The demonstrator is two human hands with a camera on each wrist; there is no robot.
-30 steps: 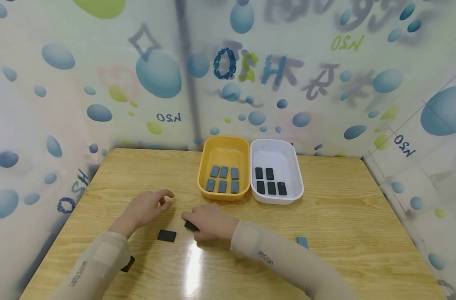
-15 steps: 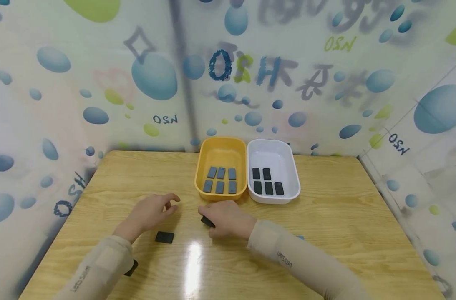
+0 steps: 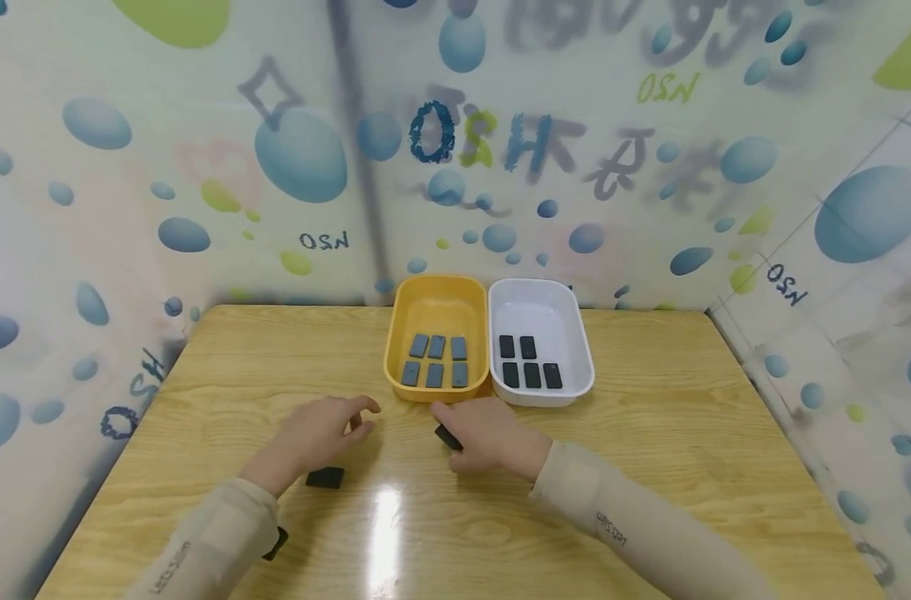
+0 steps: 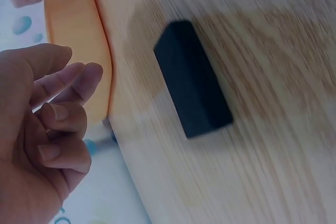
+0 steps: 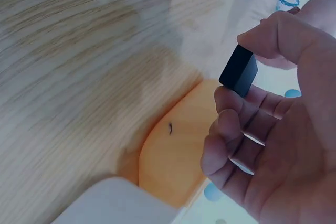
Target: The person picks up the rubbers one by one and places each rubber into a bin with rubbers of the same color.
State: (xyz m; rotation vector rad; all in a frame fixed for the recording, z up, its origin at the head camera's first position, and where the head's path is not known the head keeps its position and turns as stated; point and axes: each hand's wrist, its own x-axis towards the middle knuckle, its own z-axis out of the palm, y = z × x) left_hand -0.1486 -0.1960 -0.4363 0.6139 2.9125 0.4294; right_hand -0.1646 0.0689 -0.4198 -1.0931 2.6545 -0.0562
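Observation:
My right hand (image 3: 485, 433) pinches a small black rectangular block (image 5: 239, 72) between thumb and fingertips, just in front of the two bins and above the table. In the head view only one end of that block shows past the hand. My left hand (image 3: 316, 437) hovers at left with loosely bent fingers and nothing in them. Below its wrist a second black block (image 3: 324, 477) lies on the table, seen large in the left wrist view. A further black block (image 3: 276, 543) pokes out beside the left sleeve, partly covered.
A yellow bin (image 3: 440, 300) holds several blue-grey blocks (image 3: 435, 375) in two rows. Against its right side stands a white bin (image 3: 538, 312) with several black blocks (image 3: 532, 375). A patterned wall (image 3: 455, 225) rises behind the wooden table (image 3: 650, 400).
My right hand has carried the black block rightward, nearer the white bin. The left hand has shifted slightly right. A blue block seen at right earlier is now hidden behind the right sleeve.

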